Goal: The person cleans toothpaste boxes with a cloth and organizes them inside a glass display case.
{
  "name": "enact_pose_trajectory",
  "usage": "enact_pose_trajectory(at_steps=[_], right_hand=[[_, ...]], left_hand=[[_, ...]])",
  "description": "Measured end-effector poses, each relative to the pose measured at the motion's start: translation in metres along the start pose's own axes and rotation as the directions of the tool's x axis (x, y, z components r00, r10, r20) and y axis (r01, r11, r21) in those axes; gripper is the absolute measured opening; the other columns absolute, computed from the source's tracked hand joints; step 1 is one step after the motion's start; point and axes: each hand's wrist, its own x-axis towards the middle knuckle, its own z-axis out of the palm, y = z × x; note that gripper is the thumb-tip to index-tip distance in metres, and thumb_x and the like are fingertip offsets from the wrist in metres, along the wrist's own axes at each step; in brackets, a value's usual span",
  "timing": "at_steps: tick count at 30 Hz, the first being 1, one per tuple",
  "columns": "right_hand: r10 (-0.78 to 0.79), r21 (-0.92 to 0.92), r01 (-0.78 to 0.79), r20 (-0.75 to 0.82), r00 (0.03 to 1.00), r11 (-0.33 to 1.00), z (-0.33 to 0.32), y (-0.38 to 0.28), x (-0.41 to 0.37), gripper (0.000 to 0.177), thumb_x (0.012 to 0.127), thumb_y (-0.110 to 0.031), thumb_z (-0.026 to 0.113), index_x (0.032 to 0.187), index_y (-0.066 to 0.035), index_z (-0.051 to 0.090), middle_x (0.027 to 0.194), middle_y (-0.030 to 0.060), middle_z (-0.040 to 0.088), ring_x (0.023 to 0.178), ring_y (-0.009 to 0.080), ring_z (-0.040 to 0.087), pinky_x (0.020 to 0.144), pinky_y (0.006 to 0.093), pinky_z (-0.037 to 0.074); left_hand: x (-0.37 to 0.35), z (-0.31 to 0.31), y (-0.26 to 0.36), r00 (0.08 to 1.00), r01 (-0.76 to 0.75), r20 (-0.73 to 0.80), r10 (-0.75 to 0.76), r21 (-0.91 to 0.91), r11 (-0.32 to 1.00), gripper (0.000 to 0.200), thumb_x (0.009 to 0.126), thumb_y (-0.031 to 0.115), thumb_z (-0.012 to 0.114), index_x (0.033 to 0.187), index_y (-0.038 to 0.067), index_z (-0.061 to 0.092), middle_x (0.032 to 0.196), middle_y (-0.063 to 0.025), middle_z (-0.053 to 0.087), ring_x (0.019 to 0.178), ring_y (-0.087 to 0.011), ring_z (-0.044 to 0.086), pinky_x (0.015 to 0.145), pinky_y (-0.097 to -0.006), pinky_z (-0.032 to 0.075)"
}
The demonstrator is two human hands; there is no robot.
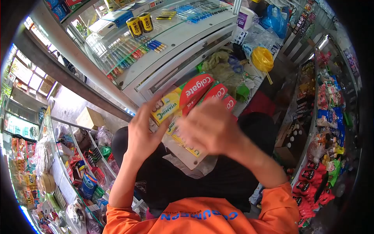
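Several red, yellow and green Colgate boxes (198, 88) lie side by side at a slant in front of me, over a pale board (186, 156) between my knees. My left hand (145, 130) is at the left end of the nearest-left box, thumb and fingers apart around that end. Over the middle of the boxes is my right hand (210, 126), blurred by motion, its fingers curled and pointing left. Whether it holds anything cannot be made out. It hides part of the boxes below.
Beyond the boxes stands a glass case (187, 37) with pens and two yellow-black cans (145, 22). A yellow bag (262, 59) and a blue bag (274, 21) are at the upper right. Packed goods fill shelves on both sides; a cardboard box (90, 118) is at left.
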Motion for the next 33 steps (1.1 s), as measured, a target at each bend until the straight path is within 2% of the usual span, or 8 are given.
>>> enact_pose_trajectory(at_steps=[4,13,16,18,23,28,31,33], right_hand=[[0.368,-0.344,-0.356,-0.033,0.929,0.869,-0.017,0.088,0.022,0.022,0.086,-0.019,0.074,0.106,-0.01,0.071,0.099,0.0077,0.066,0.096,0.0316,0.063,0.088,0.0475,0.045],[0.626,-0.698,-0.372,0.14,0.767,0.612,0.022,0.171,-0.003,0.018,0.084,-0.029,0.08,0.091,-0.012,0.076,0.114,0.0144,0.067,0.116,0.0328,0.059,0.101,0.0515,0.04],[0.717,-0.41,-0.627,0.106,0.689,0.663,-0.001,0.165,0.016,0.023,0.086,-0.028,0.078,0.096,-0.009,0.071,0.098,0.0157,0.071,0.101,0.0305,0.066,0.097,0.047,0.044],[0.741,-0.066,-0.739,0.109,0.662,0.67,-0.006,0.154,0.016,0.027,0.09,-0.028,0.072,0.099,-0.004,0.063,0.083,0.0147,0.069,0.088,0.0279,0.067,0.089,0.0393,0.048],[0.726,0.003,-0.779,0.36,0.586,0.627,-0.018,0.144,0.021,0.034,0.095,-0.034,0.062,0.11,-0.004,0.063,0.088,0.0111,0.068,0.092,0.0197,0.066,0.084,0.0343,0.049],[0.591,0.407,-0.82,0.568,0.573,0.403,-0.023,0.174,0.022,0.049,0.096,-0.045,0.057,0.123,-0.005,0.069,0.096,0.0112,0.071,0.095,0.0162,0.065,0.088,0.0343,0.051],[0.806,0.203,-0.92,0.442,0.393,0.336,-0.013,0.174,0.034,0.05,0.098,-0.042,0.057,0.118,0.002,0.072,0.087,0.016,0.071,0.086,0.0245,0.069,0.088,0.0358,0.052],[0.891,-0.545,-0.706,0.246,0.382,0.453,-0.005,0.161,0.034,0.043,0.096,-0.042,0.061,0.107,-0.003,0.076,0.094,0.0085,0.074,0.081,0.0171,0.065,0.078,0.0341,0.052]], left_hand=[[0.018,0.001,0.007,0.955,0.06,-0.246,-0.164,-0.381,0.923,0.092,0.086,0.012,0.087,0.156,0.004,0.029,0.115,-0.0185,0.07,0.109,-0.0244,0.07,0.096,-0.0384,0.054],[0.068,0.0,0.047,0.824,-0.328,-0.554,-0.118,-0.637,0.697,0.098,0.083,0.027,0.091,0.153,-0.003,0.03,0.121,-0.0154,0.065,0.111,-0.0205,0.067,0.097,-0.0336,0.053],[0.079,0.007,0.033,0.873,-0.288,-0.457,-0.172,-0.766,0.575,0.085,0.099,0.06,0.065,0.149,-0.004,0.042,0.12,-0.0144,0.064,0.104,-0.0202,0.068,0.091,-0.0351,0.057],[0.078,0.018,0.022,0.882,-0.253,-0.404,-0.241,-0.839,0.481,0.08,0.102,0.059,0.06,0.15,-0.003,0.043,0.121,-0.0144,0.064,0.104,-0.0207,0.069,0.09,-0.0352,0.058],[0.069,0.023,0.007,0.917,-0.129,-0.183,-0.355,-0.977,0.17,0.073,0.108,0.057,0.047,0.153,-0.001,0.04,0.123,-0.0149,0.063,0.105,-0.0223,0.069,0.084,-0.0362,0.061],[0.065,0.011,0.008,0.902,-0.05,-0.16,-0.4,-0.961,0.273,0.075,0.108,0.064,0.038,0.154,0.004,0.043,0.114,-0.0079,0.063,0.101,-0.0155,0.062,0.091,-0.0321,0.054],[0.063,0.008,0.009,0.887,-0.059,-0.191,-0.42,-0.949,0.308,0.073,0.108,0.061,0.037,0.153,0.004,0.044,0.118,-0.0089,0.063,0.106,-0.0178,0.063,0.093,-0.0341,0.054],[0.06,0.005,0.002,0.911,-0.064,-0.189,-0.367,-0.943,0.325,0.076,0.106,0.064,0.042,0.152,0.003,0.044,0.123,-0.0107,0.062,0.11,-0.0197,0.063,0.095,-0.0352,0.054]])
